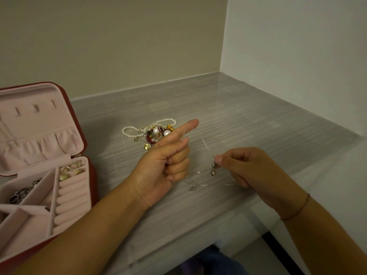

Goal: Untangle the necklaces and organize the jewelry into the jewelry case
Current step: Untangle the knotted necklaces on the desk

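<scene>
Left hand [168, 155] clenched, index raised (silver chain [206, 144] draped over), right hand [244, 167] pinching it

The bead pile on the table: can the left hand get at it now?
Probably not freely: the bead pile lies just beyond the left hand, nothing between, but a thin chain draped over its forefinger runs to the right hand.

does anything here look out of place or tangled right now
Yes. A heap of pearl and bead jewelry lies jumbled on the table, outside the open jewelry case. The thin silver chain runs from the raised index finger of the left hand to the pinch of the right hand, its slack looped messily beneath.
</scene>
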